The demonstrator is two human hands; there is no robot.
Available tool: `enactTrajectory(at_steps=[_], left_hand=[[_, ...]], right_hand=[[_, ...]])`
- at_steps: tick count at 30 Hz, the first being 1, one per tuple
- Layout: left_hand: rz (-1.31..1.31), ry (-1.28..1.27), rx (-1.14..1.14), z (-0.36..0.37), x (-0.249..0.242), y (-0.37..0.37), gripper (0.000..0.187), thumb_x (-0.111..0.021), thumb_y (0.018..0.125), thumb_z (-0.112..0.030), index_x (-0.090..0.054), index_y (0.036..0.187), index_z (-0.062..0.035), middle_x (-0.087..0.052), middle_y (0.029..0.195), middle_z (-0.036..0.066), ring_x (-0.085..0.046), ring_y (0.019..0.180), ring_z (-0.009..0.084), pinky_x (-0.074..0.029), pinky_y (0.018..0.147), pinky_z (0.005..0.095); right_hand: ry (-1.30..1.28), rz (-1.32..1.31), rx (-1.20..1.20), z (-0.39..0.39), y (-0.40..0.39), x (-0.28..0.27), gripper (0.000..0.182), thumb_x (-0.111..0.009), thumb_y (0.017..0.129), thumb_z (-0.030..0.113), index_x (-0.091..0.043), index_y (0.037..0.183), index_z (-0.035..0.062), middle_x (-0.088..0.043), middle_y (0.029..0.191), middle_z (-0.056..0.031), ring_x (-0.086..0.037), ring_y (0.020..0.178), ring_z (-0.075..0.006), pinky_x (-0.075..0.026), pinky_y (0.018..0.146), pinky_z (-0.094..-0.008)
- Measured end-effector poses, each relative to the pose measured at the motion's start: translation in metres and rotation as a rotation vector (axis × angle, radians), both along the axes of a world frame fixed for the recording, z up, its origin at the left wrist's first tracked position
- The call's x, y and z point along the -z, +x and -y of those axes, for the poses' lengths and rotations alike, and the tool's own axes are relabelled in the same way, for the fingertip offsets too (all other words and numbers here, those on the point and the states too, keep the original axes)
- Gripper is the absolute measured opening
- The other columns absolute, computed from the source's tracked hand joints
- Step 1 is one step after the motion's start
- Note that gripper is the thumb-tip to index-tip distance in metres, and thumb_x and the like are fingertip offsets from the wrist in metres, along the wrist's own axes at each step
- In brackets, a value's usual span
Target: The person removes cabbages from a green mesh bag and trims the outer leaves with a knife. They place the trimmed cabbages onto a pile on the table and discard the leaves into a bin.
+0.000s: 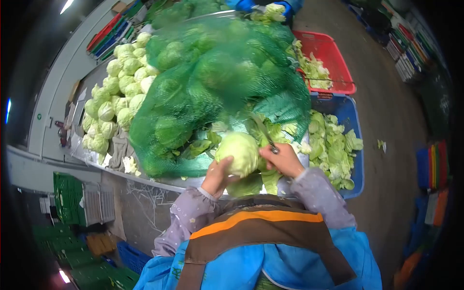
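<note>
My left hand (pixel 218 177) grips the lower left side of a pale green cabbage (pixel 238 153) above the near edge of the metal table (pixel 159 182). In my right hand (pixel 284 161) is a knife (pixel 264 131), its blade pointing up and away, just right of the cabbage. Loose outer leaves (pixel 198 147) lie around the cabbage, some beneath it. Right behind it spreads a large green mesh sack (pixel 212 82) full of cabbages.
Trimmed pale cabbages (pixel 118 89) are piled at the table's left. On the right stand a blue crate (pixel 358 145) and a red crate (pixel 345 67), both holding cut leaves. Another person's blue-gloved hand (pixel 245 5) shows at the far end. Green crates (pixel 68 198) stand lower left.
</note>
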State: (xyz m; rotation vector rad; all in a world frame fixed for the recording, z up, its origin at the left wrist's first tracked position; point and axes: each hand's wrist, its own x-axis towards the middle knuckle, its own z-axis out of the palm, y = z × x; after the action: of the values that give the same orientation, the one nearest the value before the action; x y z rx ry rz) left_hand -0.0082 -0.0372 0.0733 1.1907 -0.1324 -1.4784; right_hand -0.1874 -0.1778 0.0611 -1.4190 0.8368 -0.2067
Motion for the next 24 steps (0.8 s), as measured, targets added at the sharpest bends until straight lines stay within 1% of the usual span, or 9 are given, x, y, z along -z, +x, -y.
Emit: enactTrajectory(at_steps=[2,5,8,12,18,20,21,22,24], left_hand=[[-0.086,-0.031,-0.037,0.000,0.002,-0.002,0.065,-0.058,0.087,-0.042,-0.033,0.136,-0.0082,-0.048,0.128,0.014,-0.050,0.117,0.0284,-0.046,0.095,0.0445],[-0.150,0.005,0.011,0.006,-0.008,-0.011,0.065,-0.049,0.087,-0.056,-0.036,0.135,-0.0135,-0.048,0.130,0.011,-0.050,0.118,0.0276,-0.045,0.095,0.0476],[-0.246,0.030,0.030,0.006,-0.001,-0.020,0.064,-0.049,0.087,-0.057,-0.037,0.134,-0.0152,-0.049,0.128,0.009,-0.050,0.118,0.0268,-0.047,0.093,0.0472],[-0.194,0.140,0.046,0.003,-0.002,-0.018,0.063,-0.046,0.087,-0.058,-0.038,0.133,-0.0166,-0.049,0.129,0.006,-0.050,0.118,0.0257,-0.048,0.092,0.0484],[-0.366,-0.013,0.104,0.000,-0.020,-0.018,0.067,-0.041,0.087,-0.061,-0.034,0.137,-0.0170,-0.045,0.133,0.011,-0.049,0.117,0.0308,-0.048,0.088,0.0506],[-0.458,-0.092,0.140,-0.002,-0.023,-0.017,0.068,-0.041,0.087,-0.063,-0.035,0.136,-0.0168,-0.047,0.131,0.011,-0.051,0.115,0.0316,-0.048,0.086,0.0504],[-0.608,-0.177,0.218,-0.001,-0.023,-0.017,0.071,-0.038,0.086,-0.065,-0.034,0.137,-0.0166,-0.047,0.132,0.012,-0.051,0.114,0.0329,-0.049,0.086,0.0508],[-0.757,-0.261,0.297,0.000,-0.022,-0.017,0.074,-0.036,0.085,-0.068,-0.032,0.139,-0.0165,-0.046,0.133,0.013,-0.052,0.114,0.0343,-0.050,0.085,0.0512],[-0.753,-0.286,0.424,0.002,-0.016,-0.012,0.077,-0.032,0.085,-0.071,-0.031,0.139,-0.0156,-0.046,0.132,0.014,-0.053,0.113,0.0348,-0.049,0.087,0.0511]], right_hand=[[-0.105,0.058,0.009,-0.012,-0.001,-0.008,0.031,-0.075,0.076,0.029,-0.064,0.093,0.0054,-0.055,0.061,-0.0019,-0.052,0.054,-0.0108,-0.044,0.052,-0.0261],[-0.887,0.242,0.131,-0.025,0.004,-0.043,0.049,-0.081,0.065,0.027,-0.058,0.102,0.0046,-0.062,0.086,-0.0081,-0.061,0.064,-0.0236,-0.049,0.056,-0.0344],[-0.934,0.084,0.004,-0.038,0.009,-0.045,0.056,-0.081,0.063,0.028,-0.055,0.108,0.0060,-0.060,0.099,-0.0114,-0.063,0.072,-0.0313,-0.051,0.061,-0.0382],[-0.970,0.207,0.077,-0.011,0.005,-0.001,0.038,-0.073,0.072,0.019,-0.061,0.103,0.0011,-0.063,0.081,-0.0142,-0.062,0.068,-0.0307,-0.048,0.059,-0.0374],[-0.871,-0.349,0.270,0.038,-0.010,0.015,0.043,-0.071,0.073,0.012,-0.059,0.113,0.0051,-0.067,0.093,-0.0163,-0.065,0.067,-0.0307,-0.050,0.061,-0.0395],[-0.595,0.351,0.304,0.020,-0.012,0.014,0.061,-0.073,0.074,0.013,-0.047,0.129,0.0049,-0.066,0.103,-0.0139,-0.062,0.055,-0.0214,-0.049,0.052,-0.0327],[-0.030,0.311,0.126,0.010,-0.023,-0.025,0.081,-0.077,0.074,0.019,-0.032,0.140,0.0039,-0.065,0.098,-0.0084,-0.051,0.044,-0.0097,-0.043,0.041,-0.0246],[-0.029,0.311,0.122,0.004,-0.025,-0.021,0.081,-0.077,0.074,0.019,-0.032,0.140,0.0039,-0.065,0.098,-0.0084,-0.051,0.044,-0.0097,-0.043,0.041,-0.0246],[0.758,0.626,-0.023,-0.006,-0.027,-0.005,0.086,-0.078,0.074,0.023,-0.028,0.141,0.0029,-0.061,0.082,-0.0036,-0.041,0.038,-0.0036,-0.035,0.035,-0.0180]])
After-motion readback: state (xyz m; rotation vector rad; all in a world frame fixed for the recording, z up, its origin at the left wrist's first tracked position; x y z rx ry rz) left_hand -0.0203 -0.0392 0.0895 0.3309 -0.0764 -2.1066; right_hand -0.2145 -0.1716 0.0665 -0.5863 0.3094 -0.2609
